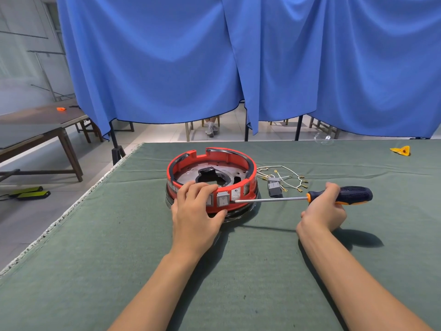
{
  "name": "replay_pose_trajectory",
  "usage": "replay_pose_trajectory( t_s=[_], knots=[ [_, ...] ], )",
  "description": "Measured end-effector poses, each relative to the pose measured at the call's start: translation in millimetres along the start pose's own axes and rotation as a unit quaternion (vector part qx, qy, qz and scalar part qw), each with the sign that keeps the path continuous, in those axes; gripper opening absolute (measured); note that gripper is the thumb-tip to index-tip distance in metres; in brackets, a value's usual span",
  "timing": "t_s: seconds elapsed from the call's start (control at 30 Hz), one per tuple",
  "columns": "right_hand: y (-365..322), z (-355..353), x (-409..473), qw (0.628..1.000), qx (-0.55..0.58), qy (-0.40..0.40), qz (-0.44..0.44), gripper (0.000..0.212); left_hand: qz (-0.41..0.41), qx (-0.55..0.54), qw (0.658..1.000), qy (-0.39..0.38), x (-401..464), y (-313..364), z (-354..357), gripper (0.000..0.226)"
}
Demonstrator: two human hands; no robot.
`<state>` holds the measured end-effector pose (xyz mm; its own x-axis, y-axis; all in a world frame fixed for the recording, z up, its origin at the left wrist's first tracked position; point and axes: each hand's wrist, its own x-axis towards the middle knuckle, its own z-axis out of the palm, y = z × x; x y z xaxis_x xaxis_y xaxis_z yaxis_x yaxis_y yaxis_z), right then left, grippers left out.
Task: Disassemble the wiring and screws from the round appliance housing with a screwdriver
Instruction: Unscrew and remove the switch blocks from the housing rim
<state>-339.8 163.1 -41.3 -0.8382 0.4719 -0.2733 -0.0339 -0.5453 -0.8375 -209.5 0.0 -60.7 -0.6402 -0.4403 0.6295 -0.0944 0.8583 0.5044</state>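
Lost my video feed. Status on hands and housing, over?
Left hand steadying red housing. Right hand holds screwdriver, tip at housing's side. Loose wires beside it, nothing blocking.

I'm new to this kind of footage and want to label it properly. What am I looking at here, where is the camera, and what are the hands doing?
There is one picture, taken by a camera worn on a person's head, looking down at their own bare arms. No robot is involved. On the green table cover sits a round red appliance housing. The left hand holds its front wall steady. The right hand grips a screwdriver, its tip at the housing's side beside a grey switch. Loose white wires and grey parts lie to the right. Blue curtains hang behind.
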Motion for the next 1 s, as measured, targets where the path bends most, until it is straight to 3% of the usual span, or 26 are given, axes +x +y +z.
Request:
replay_pose_trajectory(
  t_s=[1.0],
  knots=[
    [9.3, 30.6, 15.1, 0.992, -0.124, 0.026, 0.01, 0.035, 0.011, -0.043, 0.999, 0.013, 2.6, 1.1, 5.3, 0.05]
  ],
)
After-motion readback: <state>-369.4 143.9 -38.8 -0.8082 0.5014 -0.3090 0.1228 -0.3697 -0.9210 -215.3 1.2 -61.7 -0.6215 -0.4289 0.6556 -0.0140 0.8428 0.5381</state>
